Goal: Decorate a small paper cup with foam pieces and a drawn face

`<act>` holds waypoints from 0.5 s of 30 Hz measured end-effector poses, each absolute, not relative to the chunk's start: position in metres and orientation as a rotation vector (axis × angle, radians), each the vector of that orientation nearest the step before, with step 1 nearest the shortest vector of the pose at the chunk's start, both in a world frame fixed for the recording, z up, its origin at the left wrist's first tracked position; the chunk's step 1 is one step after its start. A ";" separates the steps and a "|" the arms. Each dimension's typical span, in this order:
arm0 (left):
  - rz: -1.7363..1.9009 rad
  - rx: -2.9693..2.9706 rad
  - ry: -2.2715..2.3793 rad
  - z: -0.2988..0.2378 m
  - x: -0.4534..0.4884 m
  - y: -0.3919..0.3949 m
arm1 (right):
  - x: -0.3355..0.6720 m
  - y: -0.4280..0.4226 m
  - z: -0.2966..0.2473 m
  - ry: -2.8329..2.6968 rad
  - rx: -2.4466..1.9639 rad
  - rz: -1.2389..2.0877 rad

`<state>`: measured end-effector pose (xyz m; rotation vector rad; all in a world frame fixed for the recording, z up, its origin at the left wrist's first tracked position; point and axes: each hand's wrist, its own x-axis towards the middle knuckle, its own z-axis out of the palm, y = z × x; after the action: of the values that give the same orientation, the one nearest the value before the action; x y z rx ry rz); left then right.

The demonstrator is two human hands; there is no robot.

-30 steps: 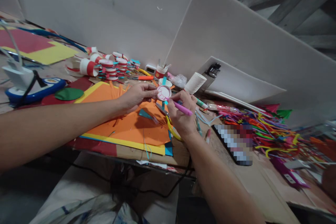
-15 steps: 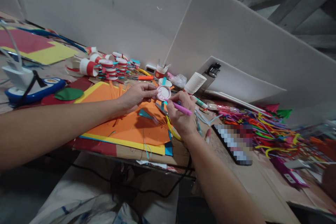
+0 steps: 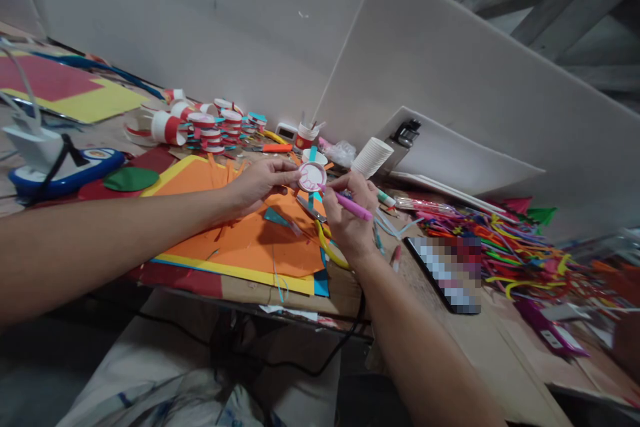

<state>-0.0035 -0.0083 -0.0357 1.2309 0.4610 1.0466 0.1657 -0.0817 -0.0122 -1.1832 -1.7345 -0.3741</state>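
Observation:
Between the thumb and fingers of my left hand (image 3: 267, 181) is the rim of a small round paper cup piece (image 3: 312, 177), its white face marked with pink lines. My right hand (image 3: 353, 217) grips a pink marker (image 3: 353, 205), its tip at the lower right of that white face. Behind the piece stands a white cup with blue and orange strips (image 3: 315, 157). Yellow-handled scissors (image 3: 327, 243) lie below my right hand. Under my left hand are orange paper sheets (image 3: 250, 243) with loose cut strips.
Red-and-white cut cups (image 3: 210, 127) cluster at the back left. A stack of white cups (image 3: 372, 157) stands behind my right hand. A phone (image 3: 443, 273) and colourful pipe cleaners (image 3: 515, 240) lie to the right. A blue-based power strip (image 3: 67, 170) sits at the left.
My right hand and the marker have shifted slightly to the right, and more pink shows on the white face. My left hand holds the cup piece in nearly the same place.

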 end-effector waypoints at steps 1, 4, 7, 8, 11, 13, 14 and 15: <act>1.044 1.228 0.462 -0.036 -0.003 -0.008 | 0.166 -0.082 -0.012 -1.735 -1.184 -0.371; 1.044 1.221 0.465 -0.035 -0.003 -0.009 | 0.166 -0.082 -0.011 -1.739 -1.192 -0.355; 1.040 1.219 0.462 -0.035 -0.003 -0.009 | 0.165 -0.082 -0.011 -1.751 -1.181 -0.352; 1.039 1.221 0.461 -0.035 -0.003 -0.009 | 0.165 -0.082 -0.011 -1.753 -1.176 -0.354; 1.037 1.234 0.449 -0.035 -0.003 -0.009 | 0.165 -0.082 -0.011 -1.751 -1.170 -0.360; 1.038 1.244 0.443 -0.035 -0.004 -0.009 | 0.165 -0.083 -0.011 -1.753 -1.175 -0.358; 1.040 1.247 0.442 -0.035 -0.004 -0.009 | 0.165 -0.083 -0.011 -1.756 -1.178 -0.356; 1.040 1.251 0.441 -0.035 -0.004 -0.009 | 0.165 -0.083 -0.011 -1.759 -1.184 -0.353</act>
<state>-0.0038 -0.0086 -0.0353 1.2512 0.4413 1.0400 0.1645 -0.0829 -0.0108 -1.1837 -1.7587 -0.3534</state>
